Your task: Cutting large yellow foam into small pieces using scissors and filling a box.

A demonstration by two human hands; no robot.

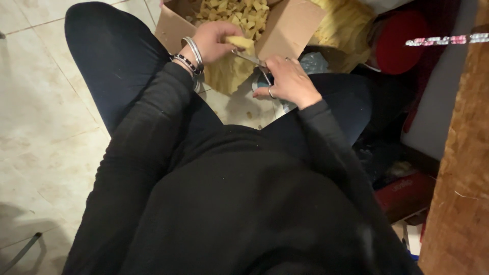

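head view, looking down over a seated person in black clothing. left hand (pixel 214 40) at 12 o'clock of the lap, closed around a yellow foam piece (pixel 239 43) pinched between thumb and fingers; two bracelets (pixel 191 56) circle its wrist (one metal, one beaded). right hand (pixel 288 81) just at 4 o'clock of the left, fingers wrapped through the handles of metal scissors (pixel 252 59), whose blades point toward 10 o'clock and meet the foam piece. directly beyond the hands, at 12 o'clock, an open cardboard box (pixel 288 25) holds many small yellow foam bits (pixel 232 11). a larger yellow foam sheet (pixel 229 74) hangs beneath the hands. pale floor tiles (pixel 41 102) lie at 9 o'clock; a red object (pixel 402 40) sits at 2 o'clock.
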